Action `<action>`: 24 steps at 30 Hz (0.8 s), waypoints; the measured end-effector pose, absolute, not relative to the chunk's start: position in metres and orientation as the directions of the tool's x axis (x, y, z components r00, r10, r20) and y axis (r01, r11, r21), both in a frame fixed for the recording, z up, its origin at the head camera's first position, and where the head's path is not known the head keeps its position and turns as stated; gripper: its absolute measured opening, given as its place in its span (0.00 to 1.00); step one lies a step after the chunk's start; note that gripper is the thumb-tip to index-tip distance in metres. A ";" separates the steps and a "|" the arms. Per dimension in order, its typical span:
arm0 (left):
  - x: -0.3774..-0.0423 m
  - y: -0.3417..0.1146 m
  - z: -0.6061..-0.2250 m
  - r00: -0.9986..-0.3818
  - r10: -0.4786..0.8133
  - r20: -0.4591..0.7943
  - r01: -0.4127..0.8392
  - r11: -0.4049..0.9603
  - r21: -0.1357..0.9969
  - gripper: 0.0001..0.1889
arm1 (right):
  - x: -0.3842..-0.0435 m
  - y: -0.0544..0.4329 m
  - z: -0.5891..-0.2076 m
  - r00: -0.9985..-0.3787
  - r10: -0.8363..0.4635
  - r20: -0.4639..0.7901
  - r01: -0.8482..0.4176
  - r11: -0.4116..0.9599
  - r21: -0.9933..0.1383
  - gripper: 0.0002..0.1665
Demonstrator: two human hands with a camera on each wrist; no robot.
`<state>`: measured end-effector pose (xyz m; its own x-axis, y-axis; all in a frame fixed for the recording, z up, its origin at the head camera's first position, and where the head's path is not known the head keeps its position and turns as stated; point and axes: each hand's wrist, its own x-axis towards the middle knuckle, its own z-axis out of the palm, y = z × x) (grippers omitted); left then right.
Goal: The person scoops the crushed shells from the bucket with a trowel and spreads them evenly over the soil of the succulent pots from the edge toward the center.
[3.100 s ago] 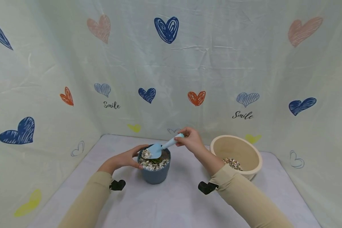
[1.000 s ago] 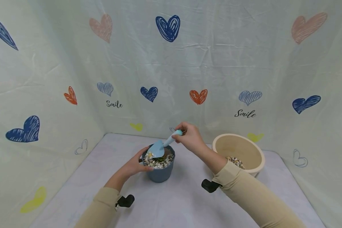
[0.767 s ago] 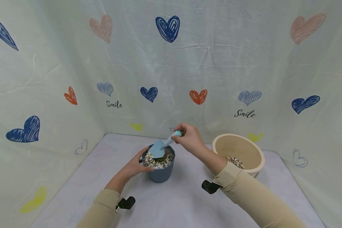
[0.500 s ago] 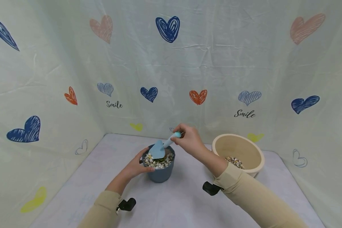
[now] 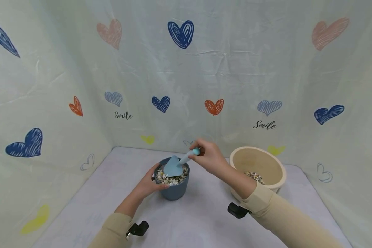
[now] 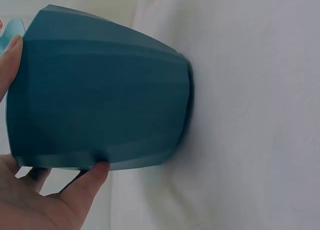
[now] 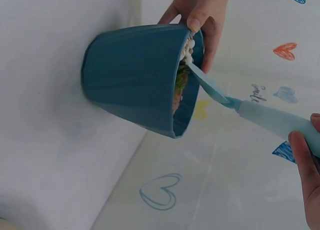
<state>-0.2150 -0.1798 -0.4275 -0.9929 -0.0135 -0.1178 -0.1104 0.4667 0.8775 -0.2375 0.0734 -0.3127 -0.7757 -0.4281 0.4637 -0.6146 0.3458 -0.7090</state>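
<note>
A blue-grey flowerpot (image 5: 174,193) stands on the table, filled near its rim with small pebbles (image 5: 162,178). My left hand (image 5: 148,186) grips the pot at its left side, thumb along the near rim and fingers round the side. A bit of green plant (image 7: 181,78) shows among the pebbles in the right wrist view. My right hand (image 5: 210,157) pinches the end of a light blue hand trowel's handle. The trowel (image 5: 173,166) slants down to the left, its blade over the pebbles inside the pot and covering part of them.
A larger cream planter (image 5: 274,164) stands on the right, partly behind the right forearm, with mixed pebbles (image 5: 254,177) in its bottom. A heart-printed curtain (image 5: 229,75) closes off the back and sides of the white-covered table (image 5: 201,220).
The white pebbles that lay at the trowel blade have come down into the pot. Since half a second ago, the blade has shifted right and nearer me, over the pebbles' middle. The left hand keeps its hold.
</note>
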 end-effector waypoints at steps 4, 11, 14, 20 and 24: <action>-0.213 -0.179 -0.426 -0.995 -0.010 -0.099 -0.092 0.478 0.874 0.55 | -0.232 0.085 -0.311 -0.777 -0.423 0.465 -0.613 0.345 -0.711 0.09; -0.214 -0.178 -0.412 -0.998 0.066 0.019 0.051 0.526 0.849 0.55 | -0.225 0.115 -0.309 -0.784 -0.335 0.523 -0.616 0.316 -0.721 0.11; -0.217 -0.173 -0.401 -0.989 0.111 0.097 0.142 0.550 0.823 0.54 | -0.222 0.133 -0.310 -0.811 -0.276 0.516 -0.582 0.282 -0.763 0.11; -0.219 -0.151 -0.380 -0.969 0.175 0.172 0.243 0.591 0.769 0.52 | -0.212 0.167 -0.308 -0.867 -0.203 0.456 -0.494 0.231 -0.838 0.12; -0.219 -0.126 -0.371 -0.961 0.202 0.188 0.273 0.582 0.766 0.52 | -0.204 0.192 -0.303 -0.885 -0.151 0.440 -0.464 0.225 -0.857 0.13</action>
<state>-0.2191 -0.1258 -0.3708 -0.9610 0.2025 0.1882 0.2726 0.5817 0.7664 -0.2037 0.1924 -0.3027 -0.8851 -0.1512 0.4402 -0.4644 0.2252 -0.8565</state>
